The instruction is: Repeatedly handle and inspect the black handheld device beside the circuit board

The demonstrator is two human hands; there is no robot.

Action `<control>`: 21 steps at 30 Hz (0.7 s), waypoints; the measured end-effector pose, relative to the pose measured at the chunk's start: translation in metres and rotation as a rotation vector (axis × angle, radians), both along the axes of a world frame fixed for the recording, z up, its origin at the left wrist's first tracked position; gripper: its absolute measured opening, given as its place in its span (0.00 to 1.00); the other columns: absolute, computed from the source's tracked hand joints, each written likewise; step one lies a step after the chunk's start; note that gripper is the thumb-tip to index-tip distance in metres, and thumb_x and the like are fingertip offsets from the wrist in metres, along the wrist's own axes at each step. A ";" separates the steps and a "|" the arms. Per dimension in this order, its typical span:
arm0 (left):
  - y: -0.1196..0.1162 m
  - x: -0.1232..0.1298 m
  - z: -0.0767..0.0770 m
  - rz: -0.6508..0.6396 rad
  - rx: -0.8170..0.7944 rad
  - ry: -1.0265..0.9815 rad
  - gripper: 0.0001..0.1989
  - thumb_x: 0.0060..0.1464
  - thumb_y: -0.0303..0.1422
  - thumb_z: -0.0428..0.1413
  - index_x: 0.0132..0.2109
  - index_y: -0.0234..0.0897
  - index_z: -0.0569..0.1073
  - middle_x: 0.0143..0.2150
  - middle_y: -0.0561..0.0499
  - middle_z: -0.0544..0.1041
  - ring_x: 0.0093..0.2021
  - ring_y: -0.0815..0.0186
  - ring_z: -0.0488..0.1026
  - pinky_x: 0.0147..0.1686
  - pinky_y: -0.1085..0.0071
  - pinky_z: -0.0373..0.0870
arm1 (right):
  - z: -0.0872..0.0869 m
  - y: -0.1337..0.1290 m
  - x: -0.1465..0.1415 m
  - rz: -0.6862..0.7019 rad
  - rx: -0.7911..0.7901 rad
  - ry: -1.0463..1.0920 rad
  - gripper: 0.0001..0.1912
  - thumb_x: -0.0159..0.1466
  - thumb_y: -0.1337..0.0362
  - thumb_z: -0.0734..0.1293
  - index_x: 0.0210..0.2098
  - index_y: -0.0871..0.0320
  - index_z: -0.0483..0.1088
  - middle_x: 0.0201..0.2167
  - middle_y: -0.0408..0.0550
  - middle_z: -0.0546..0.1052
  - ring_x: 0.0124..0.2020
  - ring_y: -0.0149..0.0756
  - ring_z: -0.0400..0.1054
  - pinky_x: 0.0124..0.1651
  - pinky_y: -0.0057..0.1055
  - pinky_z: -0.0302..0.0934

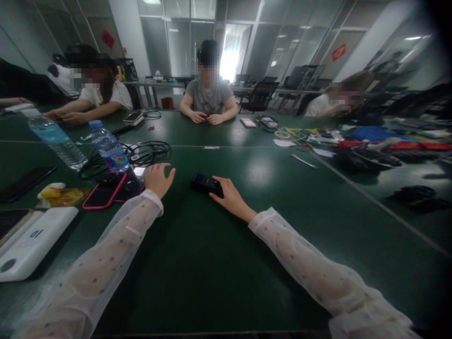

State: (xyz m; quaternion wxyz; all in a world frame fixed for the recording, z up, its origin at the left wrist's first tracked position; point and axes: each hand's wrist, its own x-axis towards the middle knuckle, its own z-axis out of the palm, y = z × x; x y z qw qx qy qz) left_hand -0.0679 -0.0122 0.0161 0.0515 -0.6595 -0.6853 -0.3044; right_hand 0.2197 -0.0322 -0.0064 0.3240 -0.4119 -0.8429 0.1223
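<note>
On the dark green table, my right hand grips one end of a small black box-shaped device with a little screen and buttons; its exact kind I cannot make out. My left hand hovers or rests to the left of the device, apart from it, fingers spread and nothing in them. Close by that hand are a phone with a pink-red case, a labelled water bottle and a tangle of black cable.
At the left lie a white power bank, a black phone, a yellowish packet and another water bottle. A wrench lies to the right, near heaped cables and tools. A person sits opposite, others either side.
</note>
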 end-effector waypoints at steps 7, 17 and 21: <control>-0.017 -0.084 -0.009 0.312 -0.326 0.328 0.31 0.54 0.52 0.49 0.53 0.29 0.68 0.53 0.29 0.70 0.55 0.40 0.65 0.50 0.48 0.61 | -0.001 0.002 0.000 -0.054 0.032 -0.034 0.31 0.63 0.57 0.64 0.63 0.56 0.54 0.54 0.57 0.68 0.55 0.48 0.63 0.56 0.51 0.61; -0.009 -0.078 -0.007 0.333 -0.372 0.333 0.33 0.52 0.48 0.49 0.55 0.23 0.67 0.54 0.26 0.69 0.55 0.40 0.64 0.50 0.54 0.61 | 0.001 0.000 0.001 -0.054 0.007 -0.013 0.31 0.63 0.56 0.64 0.63 0.54 0.54 0.54 0.56 0.67 0.55 0.50 0.61 0.56 0.55 0.61; -0.012 -0.081 -0.005 0.353 -0.383 0.302 0.35 0.51 0.52 0.48 0.56 0.27 0.67 0.55 0.26 0.69 0.56 0.38 0.63 0.51 0.46 0.58 | 0.010 -0.008 -0.002 -0.114 0.105 0.053 0.32 0.63 0.55 0.64 0.64 0.55 0.53 0.55 0.57 0.65 0.57 0.53 0.59 0.58 0.58 0.57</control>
